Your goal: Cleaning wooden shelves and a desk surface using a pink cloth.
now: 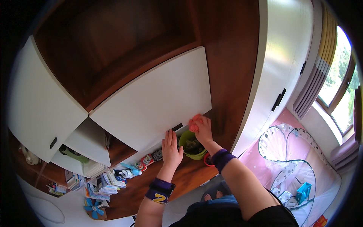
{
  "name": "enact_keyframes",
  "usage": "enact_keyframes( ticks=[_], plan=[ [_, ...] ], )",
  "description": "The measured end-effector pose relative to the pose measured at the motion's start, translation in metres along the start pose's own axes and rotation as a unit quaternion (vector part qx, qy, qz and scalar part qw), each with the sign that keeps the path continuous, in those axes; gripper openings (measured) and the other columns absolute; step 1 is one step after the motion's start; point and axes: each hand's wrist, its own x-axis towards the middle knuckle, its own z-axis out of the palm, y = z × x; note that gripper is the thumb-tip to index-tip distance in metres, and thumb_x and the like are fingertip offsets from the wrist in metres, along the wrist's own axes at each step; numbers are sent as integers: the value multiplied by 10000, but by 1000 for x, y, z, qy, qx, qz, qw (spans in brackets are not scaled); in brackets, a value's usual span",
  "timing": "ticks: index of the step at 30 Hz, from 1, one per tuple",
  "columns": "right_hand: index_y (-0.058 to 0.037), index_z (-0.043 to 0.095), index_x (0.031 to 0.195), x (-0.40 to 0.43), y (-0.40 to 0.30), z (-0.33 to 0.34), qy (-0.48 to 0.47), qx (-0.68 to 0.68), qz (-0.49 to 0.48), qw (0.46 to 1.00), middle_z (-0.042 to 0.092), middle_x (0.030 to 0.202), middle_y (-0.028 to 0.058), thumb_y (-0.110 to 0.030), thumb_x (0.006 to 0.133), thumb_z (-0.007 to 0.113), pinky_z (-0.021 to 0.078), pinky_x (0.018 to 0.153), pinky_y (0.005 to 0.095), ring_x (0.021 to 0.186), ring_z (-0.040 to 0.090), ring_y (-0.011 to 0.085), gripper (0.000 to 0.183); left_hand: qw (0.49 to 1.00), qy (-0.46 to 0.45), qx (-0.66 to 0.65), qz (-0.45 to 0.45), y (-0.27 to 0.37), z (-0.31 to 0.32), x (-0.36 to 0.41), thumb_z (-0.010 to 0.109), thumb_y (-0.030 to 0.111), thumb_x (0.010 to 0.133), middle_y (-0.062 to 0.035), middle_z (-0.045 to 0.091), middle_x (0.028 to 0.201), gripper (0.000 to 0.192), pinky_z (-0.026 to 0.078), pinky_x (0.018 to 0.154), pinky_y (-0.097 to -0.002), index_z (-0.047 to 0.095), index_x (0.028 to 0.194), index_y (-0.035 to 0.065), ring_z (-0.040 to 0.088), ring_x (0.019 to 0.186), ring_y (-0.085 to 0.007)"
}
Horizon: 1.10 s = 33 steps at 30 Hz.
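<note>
A white cabinet door (158, 96) with a black handle (177, 126) hangs in front of me. My left hand (171, 149) lies flat with its fingertips at the door's lower edge, beside the handle. In my right hand (202, 129) is a crumpled pink cloth (195, 122), held at the door's lower right corner. Just below stands a green bucket (198, 156) with dark contents, and next to it is a red container (208, 159), partly hidden by my right wrist.
Stacked books (106, 184), bottles (130, 172) and a blue-bladed fan (95, 208) line the wooden desktop (170, 181). Above is a brown open shelf compartment (113, 42). A tall white wardrobe (272, 71) and a folding mesh tent (295, 170) stand to the right.
</note>
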Motion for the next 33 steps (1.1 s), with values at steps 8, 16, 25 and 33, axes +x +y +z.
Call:
enact_keyframes(
  ticks=[8,16,25,33],
  plan=[
    [-151,606,1337,99,-139,-38,119,45,-192,973,456,1410,136,-76,717,683,361,1114,534,1308,406,420,629,998,-7,59,-10,2,4,-6,668,224,846,-191,317,1597,737,298,1177,-535,389,1479,-32,297,1483,-366],
    [-109,491,1464,149,-136,-45,93,18,-255,962,399,1468,190,-103,741,664,350,1124,551,1345,378,459,744,998,14,64,15,0,3,-3,703,193,811,-221,361,1565,731,362,1134,-544,426,1441,-53,350,1446,-418],
    [-87,403,1528,147,-81,-42,199,52,-125,971,310,1555,233,-108,777,642,323,1161,517,1420,338,451,789,999,16,22,27,1,1,-1,706,191,821,-223,363,1569,732,369,1138,-520,426,1450,-60,340,1457,-412],
    [-68,240,1588,19,-5,14,100,62,78,990,241,1579,287,-26,851,573,350,1155,452,1427,326,479,810,999,8,37,16,7,-1,5,711,151,803,-222,365,1564,719,382,1150,-464,434,1430,-65,336,1460,-405]
  ],
)
